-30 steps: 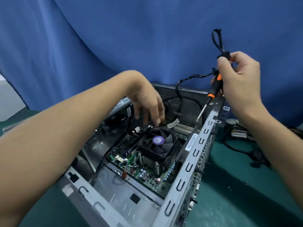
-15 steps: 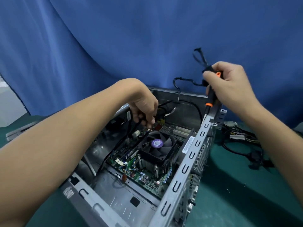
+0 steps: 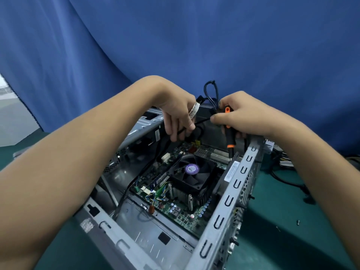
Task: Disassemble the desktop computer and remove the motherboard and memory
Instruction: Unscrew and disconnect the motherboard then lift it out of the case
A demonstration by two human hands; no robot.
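Black cable (image 3: 203,121) stretched between the hands, the left hand (image 3: 178,115) curled around it, the right hand (image 3: 251,117) gripping it together with an orange-handled screwdriver (image 3: 230,138) above the motherboard (image 3: 181,212).

Case (image 3: 226,211) cut off at bottom edge, fan label (image 3: 191,168) unreadable

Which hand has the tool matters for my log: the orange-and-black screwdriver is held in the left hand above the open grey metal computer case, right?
Not quite. The head view shows the orange-and-black screwdriver in the right hand, not the left hand, which grips a black cable. It is indeed above the open grey metal computer case.
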